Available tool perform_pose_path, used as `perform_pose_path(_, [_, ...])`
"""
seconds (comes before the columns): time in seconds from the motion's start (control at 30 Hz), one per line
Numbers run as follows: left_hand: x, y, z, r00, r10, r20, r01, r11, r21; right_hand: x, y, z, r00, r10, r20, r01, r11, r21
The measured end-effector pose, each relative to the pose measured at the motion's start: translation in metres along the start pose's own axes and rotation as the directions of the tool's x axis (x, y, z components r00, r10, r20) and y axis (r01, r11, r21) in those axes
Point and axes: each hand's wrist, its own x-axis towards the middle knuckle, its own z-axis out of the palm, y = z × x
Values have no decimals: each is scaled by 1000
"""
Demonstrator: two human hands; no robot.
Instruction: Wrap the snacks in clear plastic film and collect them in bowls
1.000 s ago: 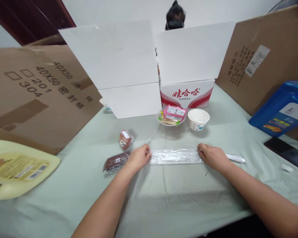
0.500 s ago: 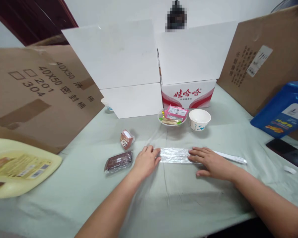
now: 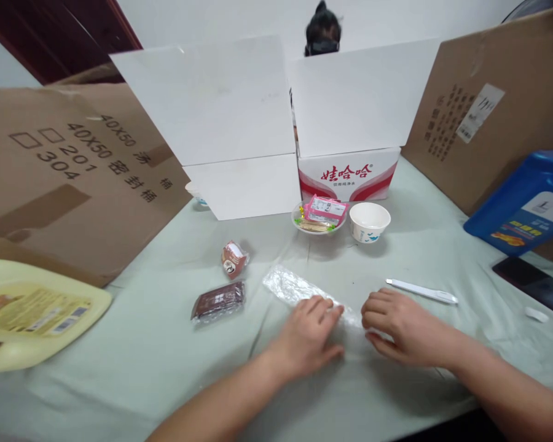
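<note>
My left hand lies flat, fingers loose, pressing the near end of the folded cling film strip. My right hand curls, holding nothing, just beside that end. The strip angles away beyond my left fingers on the worktop.

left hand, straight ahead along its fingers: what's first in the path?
Likely the clear plastic wrap strip: the left hand already rests on its near end, fingers aimed up-right. Past it, the white paper cup, though depth is unclear.

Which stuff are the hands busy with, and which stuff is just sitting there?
Busy with:
- clear plastic strip, under both hands
- left hand
- right hand

Just sitting there:
- two brown snack packets
- white pen
- paper cup
- dish of sachets
- blue jug
- yellow jug
</note>
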Motion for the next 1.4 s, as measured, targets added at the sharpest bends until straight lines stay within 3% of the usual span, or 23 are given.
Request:
perform_pose_path(0.13, [-3,21,18,975,215,50,-211,974,-81,0,-5,1,998,-52,-41,64,908,413])
perform_pose_path(0.23, [-6,27,15,978,208,-33,-206,914,-348,-2,7,7,998,-67,-8,56,770,636])
perform_pose_path(0.3, [-7,27,7,998,27,-58,-55,824,-564,-3,15,14,993,-82,85,-2,711,703])
perform_pose_path(0.37, [-6,24,2,968,-251,-12,172,695,-698,-2,18,24,986,-45,158,-81,705,704])
perform_pose_path(0.47, [0,12,1,797,-599,84,450,494,-744,4,16,39,973,112,202,-219,725,653])
perform_pose_path(0.57, [6,-4,6,678,-723,134,581,415,-700,13,11,53,952,250,178,-305,720,624])
perform_pose_path(0.73, [10,-15,11,629,-756,183,714,469,-520,18,7,63,944,326,55,-292,744,600])
perform_pose_path(0.97, [8,-13,11,646,-744,171,742,558,-372,16,7,58,954,296,38,-273,816,510])
perform_pose_path(1.03, [6,-14,9,689,-717,111,715,645,-271,17,7,57,957,288,35,-267,827,494])
perform_pose_path(1.13, [3,-16,5,765,-630,-132,621,776,-110,19,6,57,959,282,33,-264,838,478])
perform_pose_path(1.2, [3,-17,3,823,-501,-268,516,856,-17,20,5,56,958,284,35,-268,845,464])
perform_pose_path(1.23, [3,-17,3,863,-423,-276,446,895,23,21,4,54,958,283,37,-268,849,456])
perform_pose_path(1.33, [2,-17,2,959,-270,-84,277,957,82,18,2,44,980,201,6,-188,907,377])
perform_pose_path(1.4, [2,-17,3,961,-272,45,268,960,82,13,2,36,994,93,-58,-79,973,216])
